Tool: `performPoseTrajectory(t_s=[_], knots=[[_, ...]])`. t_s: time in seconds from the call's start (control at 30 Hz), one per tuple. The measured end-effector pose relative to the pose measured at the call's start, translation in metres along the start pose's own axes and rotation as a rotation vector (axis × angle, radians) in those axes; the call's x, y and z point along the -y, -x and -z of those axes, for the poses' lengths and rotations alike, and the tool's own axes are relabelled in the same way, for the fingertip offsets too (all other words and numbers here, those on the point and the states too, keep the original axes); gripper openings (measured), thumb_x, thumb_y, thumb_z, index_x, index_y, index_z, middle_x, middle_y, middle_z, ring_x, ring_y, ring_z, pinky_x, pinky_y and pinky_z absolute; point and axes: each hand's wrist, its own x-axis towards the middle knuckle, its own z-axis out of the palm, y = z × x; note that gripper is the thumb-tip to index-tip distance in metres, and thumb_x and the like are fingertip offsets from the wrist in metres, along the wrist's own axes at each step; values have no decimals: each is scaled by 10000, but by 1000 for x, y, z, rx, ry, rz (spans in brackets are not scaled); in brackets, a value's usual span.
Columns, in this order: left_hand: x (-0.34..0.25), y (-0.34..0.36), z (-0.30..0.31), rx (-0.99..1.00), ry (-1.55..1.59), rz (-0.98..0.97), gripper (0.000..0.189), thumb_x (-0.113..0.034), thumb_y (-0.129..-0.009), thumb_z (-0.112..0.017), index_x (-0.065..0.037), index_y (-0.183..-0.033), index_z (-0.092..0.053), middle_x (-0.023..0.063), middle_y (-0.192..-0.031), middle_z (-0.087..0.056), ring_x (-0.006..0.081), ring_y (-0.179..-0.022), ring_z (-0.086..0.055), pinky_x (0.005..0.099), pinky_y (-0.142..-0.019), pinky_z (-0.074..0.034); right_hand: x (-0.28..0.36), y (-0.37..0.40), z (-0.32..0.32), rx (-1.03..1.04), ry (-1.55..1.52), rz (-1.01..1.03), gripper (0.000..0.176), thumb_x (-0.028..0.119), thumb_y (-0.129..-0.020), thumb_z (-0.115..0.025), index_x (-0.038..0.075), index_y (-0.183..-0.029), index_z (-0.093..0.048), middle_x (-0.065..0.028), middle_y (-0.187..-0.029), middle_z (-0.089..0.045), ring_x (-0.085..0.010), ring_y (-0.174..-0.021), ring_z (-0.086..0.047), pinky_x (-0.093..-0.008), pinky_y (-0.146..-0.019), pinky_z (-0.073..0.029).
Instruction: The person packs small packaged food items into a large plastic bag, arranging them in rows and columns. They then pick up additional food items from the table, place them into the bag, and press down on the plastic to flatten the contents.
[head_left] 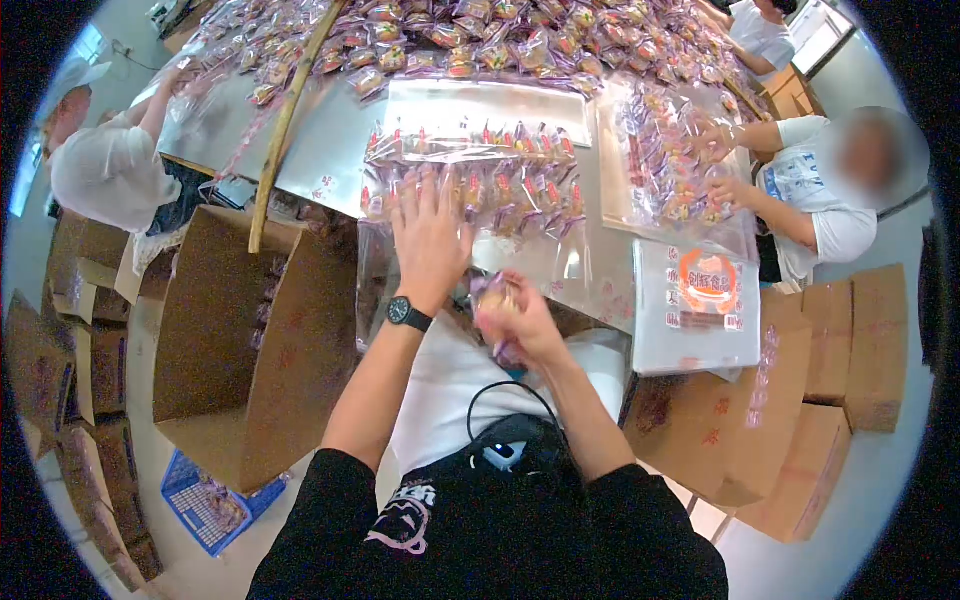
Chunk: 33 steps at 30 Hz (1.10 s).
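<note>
My left hand (433, 232), with a black watch on the wrist, lies flat with fingers stretched on a clear plastic bag (520, 240). Inside that bag, small wrapped snacks (500, 190) stand in rows, purple and red on their wrappers. Close to my body, below the bag's near edge, my right hand (522, 318) is closed around a wrapped snack (493, 290) in a purple-edged clear wrapper. What exactly the wrapper contains is too blurred to tell.
A big heap of wrapped snacks (480, 40) covers the table's far side. A wooden stick (290, 130) lies at left. Printed plastic bags (697, 305) are stacked at right. Open cardboard boxes (225, 340) and a blue crate (215, 505) stand below. Co-workers (815, 190) work at both sides.
</note>
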Motion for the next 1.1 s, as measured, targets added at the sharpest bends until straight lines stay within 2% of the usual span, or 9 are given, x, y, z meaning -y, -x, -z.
performPoseTrajectory(t_s=[0.17,0.43,0.6,0.63,0.73,0.77,0.87,0.97,1.1], knots=[[3,5,-15,43,-28,-20,831,-269,-807,-751,-95,-1549,-419,190,-1593,-415,402,-1467,-380,633,-1250,-154,30,-29,-1,-264,117,157,533,199,-967,-666,53,-1438,-465,-85,-1265,-622,-162,-1134,-611,-322,-949,-515],[1,1,-26,44,-51,33,764,-400,-844,-762,-210,-1532,-491,133,-1555,-485,331,-1432,-445,650,-1232,-139,11,-51,-14,-313,269,261,511,359,-1067,-562,21,-1437,-462,-31,-1231,-594,-126,-1081,-575,-248,-937,-457],[5,7,-31,-31,0,35,803,-392,-884,-723,-186,-1590,-400,137,-1570,-471,334,-1455,-424,641,-1221,-171,6,-10,-10,-21,296,258,643,212,-963,-744,19,-1485,-422,-41,-1259,-595,-159,-1111,-590,-308,-991,-483],[4,8,-31,-93,15,31,794,-377,-883,-725,-173,-1581,-407,134,-1582,-456,333,-1455,-421,631,-1228,-176,-4,-19,2,-139,653,314,771,82,-873,-799,21,-1524,-390,-100,-1284,-603,-192,-1144,-605,-343,-1034,-483],[1,11,-25,-78,55,34,788,-351,-871,-738,-160,-1567,-422,137,-1576,-461,336,-1454,-422,637,-1229,-174,23,-14,-3,-265,981,551,792,45,-859,-774,25,-1543,-374,-155,-1304,-602,-241,-1157,-619,-370,-1012,-505],[2,12,-30,-82,55,23,758,-334,-862,-747,-182,-1546,-457,132,-1564,-481,327,-1448,-431,644,-1225,-179,28,-19,-2,-233,934,469,764,61,-862,-770,29,-1530,-399,-192,-1315,-600,-321,-1162,-628,-402,-995,-520],[1,9,-22,21,13,8,701,-369,-875,-744,-203,-1515,-510,101,-1571,-484,309,-1456,-428,651,-1224,-141,29,-36,4,-270,1047,707,685,102,-870,-791,28,-1473,-475,-204,-1301,-618,-373,-1156,-629,-430,-981,-529],[6,9,-30,-79,2,-41,658,-290,-814,-779,-217,-1438,-584,119,-1474,-562,315,-1416,-475,669,-1183,-223,32,-51,4,-246,1163,981,593,147,-872,-810,29,-1393,-553,-221,-1264,-641,-404,-1162,-624,-463,-985,-521],[-5,4,-28,-28,77,120,630,-214,-789,-774,-198,-1399,-615,125,-1457,-571,322,-1411,-484,676,-1153,-242,34,-68,1,-333,1286,1017,567,243,-811,-844,69,-1304,-625,-183,-1280,-674,-411,-1216,-607,-520,-1093,-440]])
